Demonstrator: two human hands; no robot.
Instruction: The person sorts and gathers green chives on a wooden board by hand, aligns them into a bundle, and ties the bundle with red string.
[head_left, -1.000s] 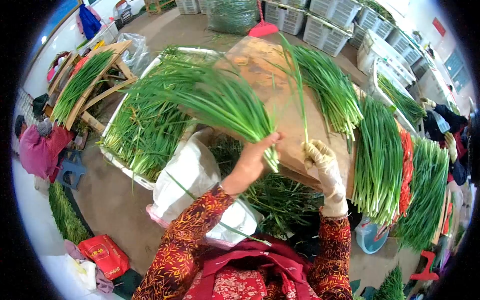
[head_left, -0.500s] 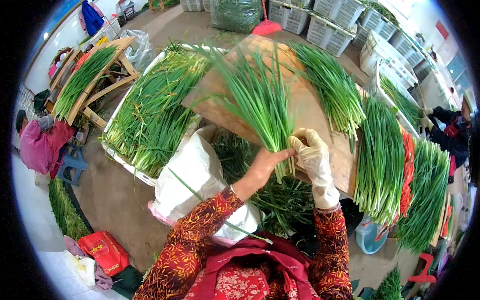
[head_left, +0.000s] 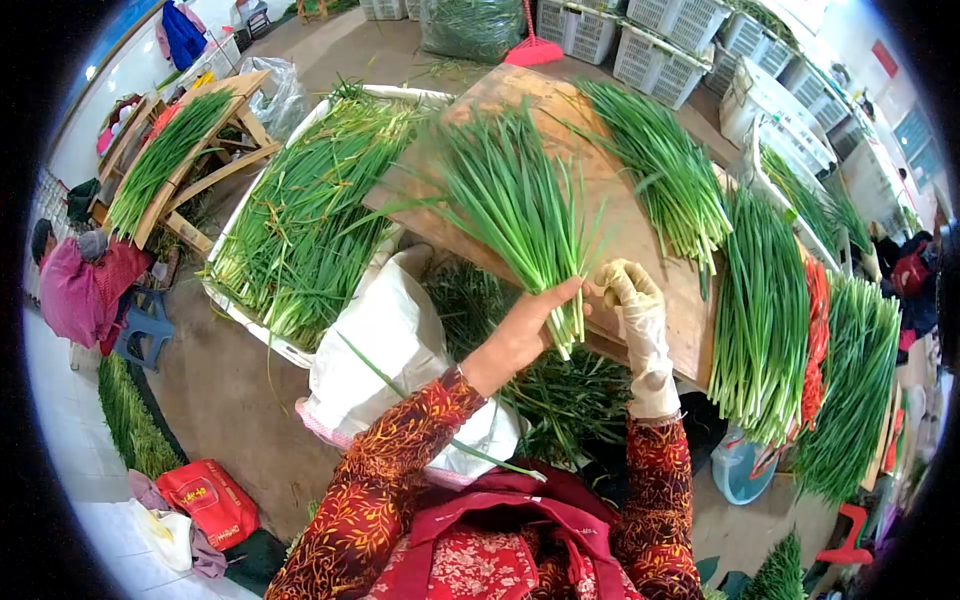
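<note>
My left hand (head_left: 522, 332), bare, is wrapped round the pale stem ends of a bunch of garlic chives (head_left: 520, 205). The leaves fan up and away from me over a wooden board (head_left: 625, 225). Just right of the stems is my right hand (head_left: 640, 310), in a whitish glove, fingers curled into a pinch. Whatever those fingertips hold, if anything, is too small to make out. A finished-looking pile of chives (head_left: 665, 165) lies on the board's right side. One loose chive leaf (head_left: 395, 385) crosses a white sack (head_left: 375, 350) by my left forearm.
A white crate (head_left: 222, 300) heaped with chives stands to the left. Rightward lie more chives (head_left: 760, 310) and red ties (head_left: 815, 340). Below is a light-blue bucket (head_left: 740, 470). A person in pink (head_left: 90, 290) sits far left; another person (head_left: 910, 275) is far right.
My right hand has come off the stems and moved slightly right. My left hand has shifted a little left and keeps hold of the bunch, whose leaves have spread wider.
</note>
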